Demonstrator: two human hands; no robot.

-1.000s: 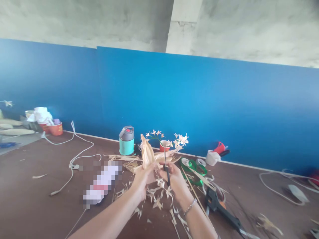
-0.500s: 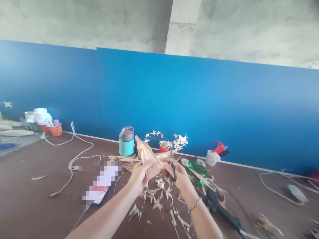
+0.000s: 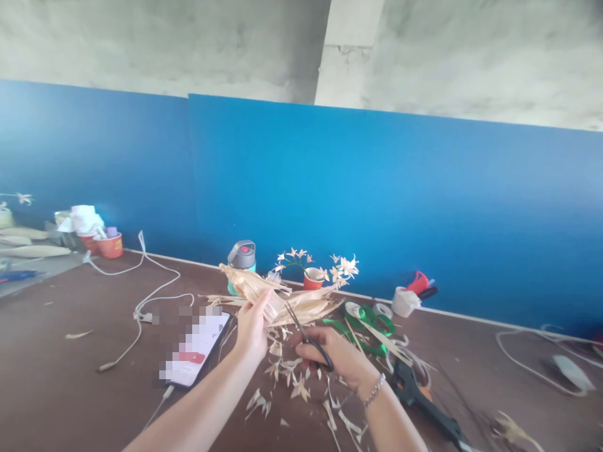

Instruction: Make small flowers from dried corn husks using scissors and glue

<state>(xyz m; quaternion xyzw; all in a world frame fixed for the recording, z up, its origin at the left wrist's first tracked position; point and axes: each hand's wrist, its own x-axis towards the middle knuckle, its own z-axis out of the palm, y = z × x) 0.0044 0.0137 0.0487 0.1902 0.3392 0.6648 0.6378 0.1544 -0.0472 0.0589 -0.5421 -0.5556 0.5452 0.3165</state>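
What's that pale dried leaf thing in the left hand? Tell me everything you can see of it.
The dried husk is pale straw-coloured, papery and ribbed lengthwise. It is tilted, its pointed tip up and to the left, held above the brown table. The left hand pinches its lower end. The scissors in the right hand point at it; contact is unclear.

Teal bottle (image 3: 242, 256), phone (image 3: 195, 348), white cable (image 3: 151, 294) and green ribbon (image 3: 372, 316) sit on the brown table (image 3: 61, 395).
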